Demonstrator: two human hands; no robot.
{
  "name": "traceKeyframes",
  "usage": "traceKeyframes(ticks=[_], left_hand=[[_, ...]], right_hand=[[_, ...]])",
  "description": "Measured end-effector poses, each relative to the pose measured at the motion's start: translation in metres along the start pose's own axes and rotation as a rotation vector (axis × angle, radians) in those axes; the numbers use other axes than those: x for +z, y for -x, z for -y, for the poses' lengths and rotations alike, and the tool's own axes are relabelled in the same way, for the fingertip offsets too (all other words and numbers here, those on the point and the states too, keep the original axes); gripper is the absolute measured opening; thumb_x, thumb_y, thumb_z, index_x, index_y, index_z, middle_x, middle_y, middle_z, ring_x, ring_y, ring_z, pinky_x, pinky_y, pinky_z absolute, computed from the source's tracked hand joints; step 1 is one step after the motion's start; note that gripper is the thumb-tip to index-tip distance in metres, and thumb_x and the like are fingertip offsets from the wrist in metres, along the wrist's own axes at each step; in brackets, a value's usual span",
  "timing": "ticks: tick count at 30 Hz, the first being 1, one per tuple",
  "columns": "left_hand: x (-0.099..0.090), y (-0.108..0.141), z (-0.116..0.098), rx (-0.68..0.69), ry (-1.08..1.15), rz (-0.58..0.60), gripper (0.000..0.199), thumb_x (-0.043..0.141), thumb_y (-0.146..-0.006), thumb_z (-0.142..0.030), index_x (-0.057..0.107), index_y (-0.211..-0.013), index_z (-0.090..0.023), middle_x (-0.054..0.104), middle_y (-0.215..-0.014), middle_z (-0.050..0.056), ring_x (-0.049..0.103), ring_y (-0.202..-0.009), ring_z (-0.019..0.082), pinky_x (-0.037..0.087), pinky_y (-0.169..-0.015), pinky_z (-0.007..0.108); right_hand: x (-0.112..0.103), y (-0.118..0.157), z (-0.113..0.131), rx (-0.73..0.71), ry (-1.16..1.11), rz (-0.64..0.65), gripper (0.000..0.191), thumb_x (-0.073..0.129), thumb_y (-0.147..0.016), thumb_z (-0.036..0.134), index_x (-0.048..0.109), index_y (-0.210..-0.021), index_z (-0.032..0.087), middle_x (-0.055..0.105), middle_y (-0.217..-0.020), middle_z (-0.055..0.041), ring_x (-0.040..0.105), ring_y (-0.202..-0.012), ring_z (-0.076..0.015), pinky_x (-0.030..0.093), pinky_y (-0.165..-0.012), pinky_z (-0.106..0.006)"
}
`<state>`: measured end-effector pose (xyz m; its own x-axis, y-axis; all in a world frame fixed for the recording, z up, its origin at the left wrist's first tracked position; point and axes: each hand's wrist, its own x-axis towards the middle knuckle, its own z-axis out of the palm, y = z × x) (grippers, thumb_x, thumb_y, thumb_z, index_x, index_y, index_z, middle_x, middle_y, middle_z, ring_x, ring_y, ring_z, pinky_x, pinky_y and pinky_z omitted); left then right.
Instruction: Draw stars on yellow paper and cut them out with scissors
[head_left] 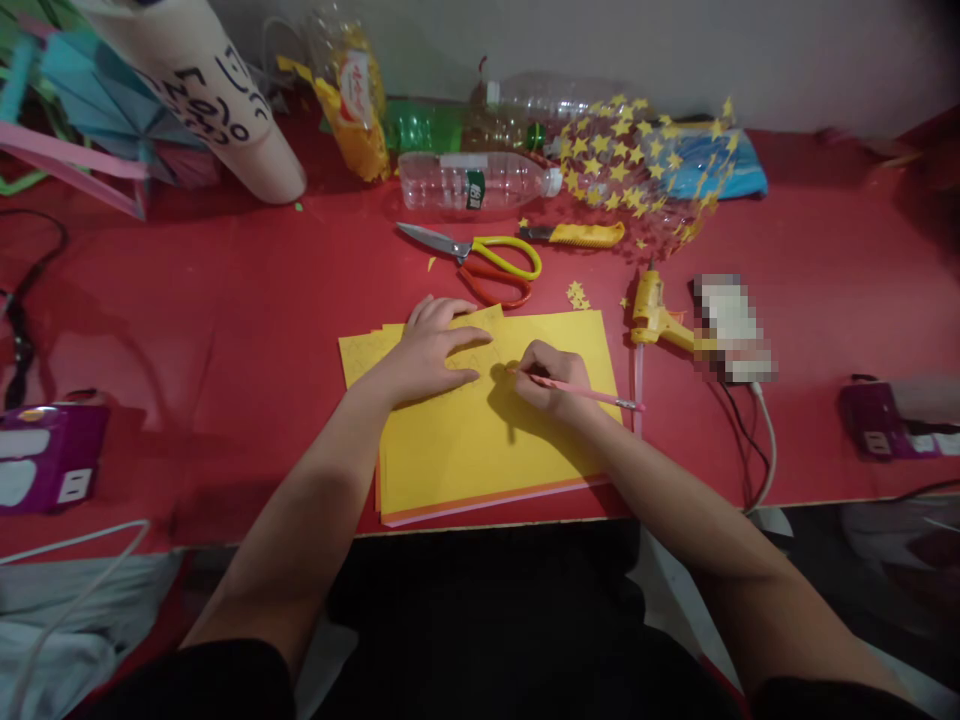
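A stack of yellow paper (450, 455) lies at the front of the red table, with orange and pink sheets showing at its lower edge. My left hand (431, 350) rests flat on a smaller yellow piece with faint pencil outlines, fingers spread. In my right hand (551, 375) is a pink pencil (581, 390), its tip at the paper just right of my left fingers. Past the sheets lie scissors (480, 255) with one yellow and one red handle, and several small cut yellow stars (577, 295).
A yellow glue gun (651, 310) and a blurred-out phone (735, 325) with a cable lie to the right. Behind are a yellow utility knife (577, 234), a clear plastic bottle (480, 182) and a star-covered bottle (637, 155). A white cup (217, 100) and purple boxes (52, 455) stand around.
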<state>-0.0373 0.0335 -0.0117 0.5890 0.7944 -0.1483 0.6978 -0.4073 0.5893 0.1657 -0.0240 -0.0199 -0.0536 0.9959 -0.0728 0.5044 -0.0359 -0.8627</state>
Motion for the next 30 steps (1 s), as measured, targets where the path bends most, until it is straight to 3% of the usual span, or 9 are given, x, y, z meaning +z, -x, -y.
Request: traceKeyframes(ticks=[7, 19, 30], left_hand=[[-0.001, 0.0, -0.001, -0.008, -0.009, 0.011, 0.044, 0.065, -0.081, -0.038, 0.067, -0.123, -0.026, 0.042, -0.146, 0.009, 0.031, -0.143, 0.032, 0.006, -0.124, 0.057], [-0.001, 0.001, -0.001, 0.016, -0.008, -0.006, 0.041, 0.065, -0.082, -0.041, 0.068, -0.12, -0.026, 0.044, -0.145, 0.008, 0.033, -0.14, 0.033, 0.011, -0.124, 0.057], [0.001, 0.001, 0.001, 0.028, -0.001, -0.025, 0.041, 0.067, -0.081, -0.04, 0.069, -0.12, -0.026, 0.045, -0.143, 0.008, 0.034, -0.139, 0.033, 0.012, -0.124, 0.057]], right_hand=[[-0.003, 0.004, 0.007, 0.007, 0.02, 0.064, 0.013, 0.055, -0.072, 0.026, 0.048, -0.063, 0.022, 0.045, -0.053, 0.0048, 0.038, -0.05, -0.0095, 0.027, -0.048, -0.024], [0.001, -0.006, -0.014, -0.226, 0.06, 0.184, 0.009, 0.051, -0.069, 0.02, 0.046, -0.061, 0.022, 0.049, -0.053, 0.0035, 0.042, -0.048, -0.0106, 0.031, -0.049, -0.025], [0.004, -0.007, -0.015, -0.124, 0.137, 0.241, 0.019, 0.058, -0.065, 0.022, 0.043, -0.055, 0.023, 0.046, -0.047, 0.004, 0.043, -0.05, -0.0116, 0.03, -0.047, -0.024]])
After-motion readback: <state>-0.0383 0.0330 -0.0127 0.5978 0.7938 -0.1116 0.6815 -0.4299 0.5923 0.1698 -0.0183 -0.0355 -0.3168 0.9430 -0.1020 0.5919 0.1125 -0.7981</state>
